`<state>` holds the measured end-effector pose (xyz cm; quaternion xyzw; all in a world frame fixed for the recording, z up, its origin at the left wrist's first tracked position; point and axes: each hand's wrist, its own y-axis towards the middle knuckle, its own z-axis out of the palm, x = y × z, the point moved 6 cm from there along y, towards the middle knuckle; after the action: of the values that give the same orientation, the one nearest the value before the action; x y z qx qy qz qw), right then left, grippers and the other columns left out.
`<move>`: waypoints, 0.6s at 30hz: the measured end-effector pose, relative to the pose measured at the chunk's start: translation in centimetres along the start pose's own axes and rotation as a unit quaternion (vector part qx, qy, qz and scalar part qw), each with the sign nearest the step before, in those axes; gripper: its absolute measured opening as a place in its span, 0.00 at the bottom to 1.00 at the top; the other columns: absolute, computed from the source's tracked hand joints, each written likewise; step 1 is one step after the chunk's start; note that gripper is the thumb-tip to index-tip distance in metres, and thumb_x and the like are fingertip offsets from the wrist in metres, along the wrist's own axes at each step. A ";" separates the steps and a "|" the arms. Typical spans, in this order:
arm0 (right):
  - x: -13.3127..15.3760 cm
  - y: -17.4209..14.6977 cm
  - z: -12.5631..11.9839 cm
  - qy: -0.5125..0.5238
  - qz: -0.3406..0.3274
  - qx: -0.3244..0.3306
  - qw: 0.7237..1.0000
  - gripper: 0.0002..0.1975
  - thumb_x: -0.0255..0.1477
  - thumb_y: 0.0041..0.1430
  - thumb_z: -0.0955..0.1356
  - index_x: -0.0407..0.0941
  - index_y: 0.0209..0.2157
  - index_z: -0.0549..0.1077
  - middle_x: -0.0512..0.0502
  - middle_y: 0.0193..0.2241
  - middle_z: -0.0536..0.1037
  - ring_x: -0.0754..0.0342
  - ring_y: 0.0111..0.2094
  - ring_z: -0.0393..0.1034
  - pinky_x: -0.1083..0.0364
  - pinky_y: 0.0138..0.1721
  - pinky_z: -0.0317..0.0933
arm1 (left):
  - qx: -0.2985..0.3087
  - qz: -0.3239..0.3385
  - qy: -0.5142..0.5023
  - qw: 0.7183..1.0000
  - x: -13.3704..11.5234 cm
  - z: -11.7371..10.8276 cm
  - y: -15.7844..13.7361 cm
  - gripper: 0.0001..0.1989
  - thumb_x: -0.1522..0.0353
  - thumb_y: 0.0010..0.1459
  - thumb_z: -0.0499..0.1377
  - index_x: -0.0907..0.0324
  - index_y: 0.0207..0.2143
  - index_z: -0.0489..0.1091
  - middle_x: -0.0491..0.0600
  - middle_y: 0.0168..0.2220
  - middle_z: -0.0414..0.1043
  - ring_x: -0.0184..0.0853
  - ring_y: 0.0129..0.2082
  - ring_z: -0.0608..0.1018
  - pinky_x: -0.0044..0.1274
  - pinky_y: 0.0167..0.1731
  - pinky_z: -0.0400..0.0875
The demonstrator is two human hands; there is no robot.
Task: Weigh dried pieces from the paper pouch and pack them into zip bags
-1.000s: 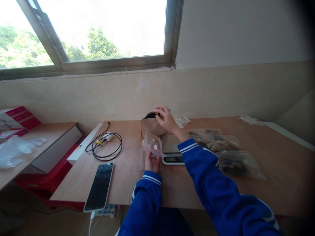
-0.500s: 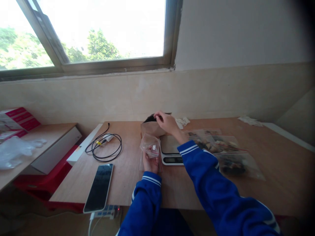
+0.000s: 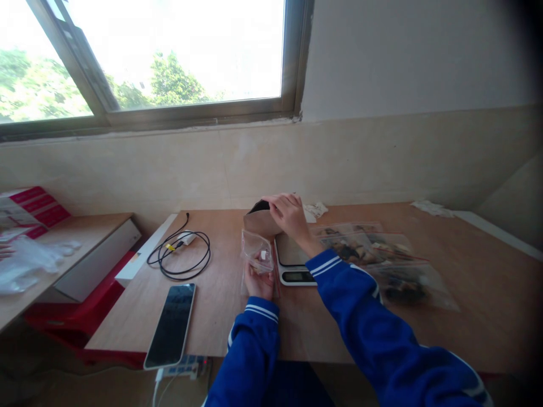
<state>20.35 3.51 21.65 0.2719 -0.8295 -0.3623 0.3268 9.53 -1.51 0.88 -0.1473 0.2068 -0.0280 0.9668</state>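
Observation:
My left hand [image 3: 259, 280] is closed around a clear zip bag [image 3: 257, 246], holding its mouth wide in front of the scale. A small white label shows on the bag; anything inside is hard to make out. My right hand [image 3: 291, 217] is at the rim of a standing brown paper bag [image 3: 259, 224], thumb in front and fingers over its dark opening, seemingly pinching the edge. Under my right forearm lies a white kitchen scale [image 3: 289, 253] with a dark display. Another clear bag seems to lie beneath my left hand.
Several zip bags of dark and tan dried pieces [image 3: 405, 288] lie to the right. On the left are a coiled black cable [image 3: 207, 249] and a phone [image 3: 172, 325] over the table edge. Crumpled tissue [image 3: 316, 212] sits behind. Another person's fingers [image 3: 5, 250] touch plastic at far left.
My right hand has shifted slightly right and down, its fingers now stretching over the paper bag's rim. The clear bag in my left hand has turned a little. Fingers have appeared at far left.

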 end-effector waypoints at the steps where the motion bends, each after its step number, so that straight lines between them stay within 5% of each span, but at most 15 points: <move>1: 0.6 -0.1 -0.4 0.009 -0.003 -0.006 1.000 0.14 0.28 0.64 0.59 0.49 0.46 0.72 0.44 0.44 0.76 0.46 0.49 0.64 0.45 0.55 0.52 | 0.004 0.002 0.004 1.000 0.0 0.0 0.0 0.15 0.61 0.60 0.52 0.58 0.44 0.70 0.49 0.31 0.74 0.28 0.22 0.75 0.17 0.15 0.67; 4: 2.4 -0.2 -1.1 0.089 0.020 0.013 0.996 0.13 0.30 0.65 0.58 0.48 0.46 0.70 0.46 0.38 0.76 0.50 0.40 0.68 0.51 0.45 0.60 | 0.010 0.001 0.011 1.000 0.0 0.2 -0.2 0.15 0.62 0.61 0.53 0.57 0.47 0.70 0.48 0.30 0.74 0.28 0.22 0.75 0.17 0.15 0.67; 8: 4.7 -0.6 -0.5 0.182 0.057 0.133 0.973 0.13 0.31 0.65 0.58 0.47 0.49 0.65 0.53 0.26 0.72 0.57 0.24 0.66 0.59 0.28 0.58 | 0.027 -0.004 0.015 1.000 0.1 0.9 -0.5 0.15 0.62 0.61 0.53 0.56 0.48 0.70 0.49 0.35 0.75 0.30 0.26 0.77 0.17 0.17 0.68; 13: 5.9 -2.1 0.9 0.156 0.088 0.259 0.949 0.09 0.27 0.63 0.60 0.42 0.43 0.67 0.49 0.28 0.75 0.58 0.26 0.68 0.60 0.29 0.57 | 0.071 -0.035 -0.013 0.997 0.5 1.6 -0.8 0.13 0.64 0.61 0.53 0.56 0.45 0.72 0.50 0.40 0.76 0.34 0.37 0.78 0.22 0.29 0.73; 18: 4.7 -3.5 1.1 0.084 0.121 0.310 0.939 0.09 0.21 0.61 0.60 0.40 0.35 0.72 0.44 0.32 0.76 0.57 0.31 0.69 0.60 0.32 0.58 | 0.108 -0.046 -0.038 0.992 0.5 2.1 -1.1 0.13 0.66 0.62 0.51 0.55 0.42 0.74 0.49 0.39 0.77 0.35 0.38 0.77 0.27 0.37 0.71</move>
<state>17.34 -1.33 19.98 0.2870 -0.8969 -0.0204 0.3360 10.90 -2.08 2.86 -0.0520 0.1582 -0.0888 0.9820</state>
